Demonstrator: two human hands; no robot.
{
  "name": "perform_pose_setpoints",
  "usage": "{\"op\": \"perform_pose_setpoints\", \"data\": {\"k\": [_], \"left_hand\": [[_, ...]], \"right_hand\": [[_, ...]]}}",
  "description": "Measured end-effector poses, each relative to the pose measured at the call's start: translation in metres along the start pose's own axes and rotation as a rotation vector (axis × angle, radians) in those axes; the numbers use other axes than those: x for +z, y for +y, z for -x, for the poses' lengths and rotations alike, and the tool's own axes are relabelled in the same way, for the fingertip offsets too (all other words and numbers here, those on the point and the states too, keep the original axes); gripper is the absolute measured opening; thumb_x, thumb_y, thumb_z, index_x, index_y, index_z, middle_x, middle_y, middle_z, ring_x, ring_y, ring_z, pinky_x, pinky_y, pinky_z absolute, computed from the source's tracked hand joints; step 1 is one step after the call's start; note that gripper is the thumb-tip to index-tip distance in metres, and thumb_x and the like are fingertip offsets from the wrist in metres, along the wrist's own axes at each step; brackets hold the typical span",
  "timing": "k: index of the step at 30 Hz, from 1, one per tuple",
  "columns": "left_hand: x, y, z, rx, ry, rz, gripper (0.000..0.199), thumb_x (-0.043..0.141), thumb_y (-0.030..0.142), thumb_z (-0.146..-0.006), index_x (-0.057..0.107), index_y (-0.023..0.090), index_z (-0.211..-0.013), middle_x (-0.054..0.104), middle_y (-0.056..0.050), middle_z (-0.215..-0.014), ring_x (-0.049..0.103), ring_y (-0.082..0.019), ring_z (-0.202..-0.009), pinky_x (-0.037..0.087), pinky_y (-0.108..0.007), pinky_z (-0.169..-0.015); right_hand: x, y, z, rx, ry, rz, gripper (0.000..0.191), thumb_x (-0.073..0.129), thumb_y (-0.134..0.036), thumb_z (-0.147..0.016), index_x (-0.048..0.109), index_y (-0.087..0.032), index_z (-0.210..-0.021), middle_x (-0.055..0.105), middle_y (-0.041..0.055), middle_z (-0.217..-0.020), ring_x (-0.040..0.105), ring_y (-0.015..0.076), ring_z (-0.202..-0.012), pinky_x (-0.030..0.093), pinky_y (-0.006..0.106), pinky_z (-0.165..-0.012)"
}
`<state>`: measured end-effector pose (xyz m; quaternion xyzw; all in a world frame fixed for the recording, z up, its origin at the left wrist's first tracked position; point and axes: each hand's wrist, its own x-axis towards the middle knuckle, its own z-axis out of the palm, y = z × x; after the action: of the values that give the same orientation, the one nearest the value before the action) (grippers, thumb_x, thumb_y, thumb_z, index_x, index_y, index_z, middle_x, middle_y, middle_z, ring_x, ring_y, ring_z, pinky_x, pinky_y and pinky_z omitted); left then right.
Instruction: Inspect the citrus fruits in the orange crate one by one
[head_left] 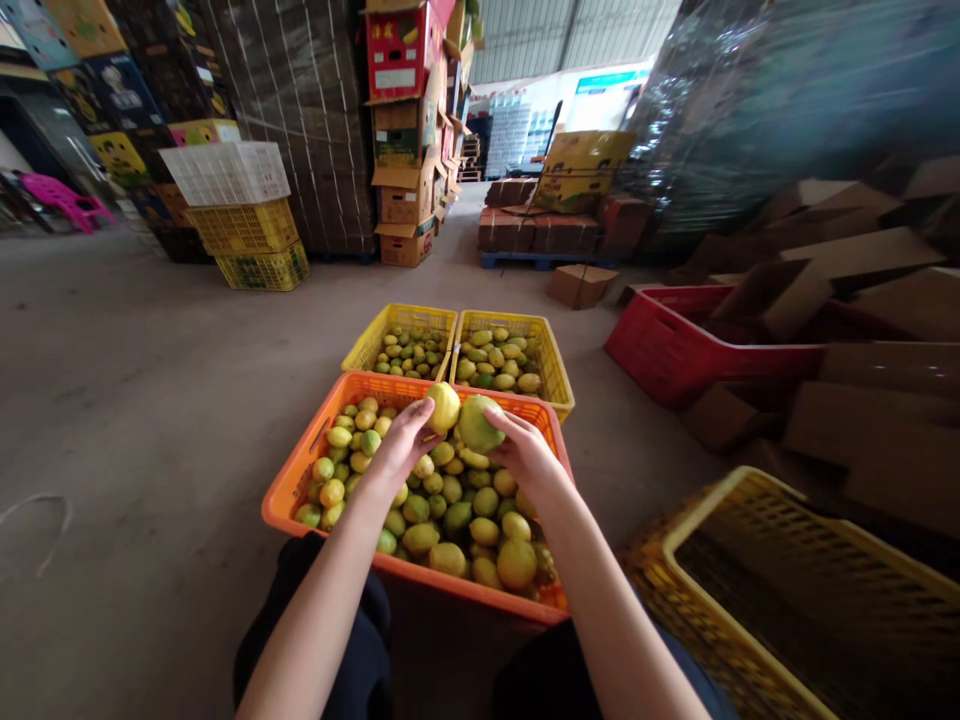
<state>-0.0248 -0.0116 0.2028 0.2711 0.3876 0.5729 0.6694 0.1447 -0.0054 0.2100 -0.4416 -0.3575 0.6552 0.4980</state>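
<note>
My left hand (406, 446) is closed around a yellow lemon (442, 408). In my right hand (525, 452) sits a larger, greener lemon (478, 424), its skin partly shaded. The two fruits are side by side above the far part of an orange crate (300, 470). That crate holds many lemons, from yellow to green, and stands just in front of my knees. Beyond it are two yellow crates, one on the left (367, 345) with smaller green-yellow lemons and one on the right (556, 365) with larger ones.
On the right stand a red crate (652, 335) with cardboard and a yellow crate (739, 500) near me. Flattened boxes (892, 400) pile up behind it. Stacked crates (247, 230), a column of boxes (405, 190) and a loaded pallet (536, 230) stand farther back.
</note>
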Motion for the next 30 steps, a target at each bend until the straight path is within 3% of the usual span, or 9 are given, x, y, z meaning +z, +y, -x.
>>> {"op": "perform_pose_setpoints", "data": {"k": [9, 16, 22, 26, 30], "left_hand": [[-0.002, -0.004, -0.006, -0.032, 0.065, 0.072, 0.017, 0.073, 0.030, -0.077, 0.068, 0.014, -0.083, 0.072, -0.009, -0.088, 0.066, -0.022, -0.100, 0.050, -0.036, -0.096], [0.001, -0.003, -0.002, 0.020, -0.046, -0.054, 0.029, 0.080, 0.038, -0.069, 0.070, 0.014, -0.081, 0.072, -0.009, -0.093, 0.064, -0.023, -0.103, 0.049, -0.035, -0.098], [0.005, -0.001, 0.005, 0.024, -0.089, -0.101, 0.028, 0.077, 0.036, -0.072, 0.071, 0.014, -0.088, 0.072, -0.008, -0.095, 0.064, -0.023, -0.102, 0.046, -0.041, -0.101], [0.002, -0.006, 0.001, 0.089, -0.069, -0.230, 0.034, 0.079, 0.034, -0.068, 0.069, 0.015, -0.094, 0.071, -0.007, -0.096, 0.065, -0.023, -0.099, 0.047, -0.041, -0.099], [0.002, -0.007, -0.001, 0.290, -0.034, -0.315, 0.055, 0.088, 0.023, -0.053, 0.063, 0.018, -0.102, 0.069, -0.004, -0.103, 0.063, -0.021, -0.098, 0.048, -0.037, -0.095]], "right_hand": [[0.001, 0.000, -0.004, 0.076, 0.011, -0.122, 0.020, 0.073, -0.033, -0.069, 0.072, -0.018, -0.082, 0.076, 0.0079, -0.086, 0.070, 0.0253, -0.087, 0.057, 0.031, -0.065], [0.005, 0.002, 0.001, 0.034, -0.050, -0.014, 0.031, 0.078, -0.035, -0.066, 0.072, -0.019, -0.091, 0.076, 0.0045, -0.092, 0.069, 0.0223, -0.086, 0.054, 0.026, -0.065], [0.006, 0.005, 0.002, 0.023, 0.030, 0.062, 0.043, 0.086, -0.032, -0.058, 0.068, -0.021, -0.095, 0.075, 0.0043, -0.093, 0.070, 0.0202, -0.081, 0.055, 0.026, -0.065], [0.003, 0.005, 0.001, -0.107, 0.032, 0.186, 0.048, 0.087, -0.036, -0.055, 0.067, -0.021, -0.095, 0.074, 0.0043, -0.090, 0.069, 0.0235, -0.080, 0.057, 0.034, -0.070], [-0.001, 0.003, 0.001, -0.450, 0.132, 0.460, 0.057, 0.086, -0.040, -0.052, 0.064, -0.023, -0.102, 0.072, 0.0031, -0.093, 0.067, 0.0266, -0.087, 0.056, 0.041, -0.079]]}}
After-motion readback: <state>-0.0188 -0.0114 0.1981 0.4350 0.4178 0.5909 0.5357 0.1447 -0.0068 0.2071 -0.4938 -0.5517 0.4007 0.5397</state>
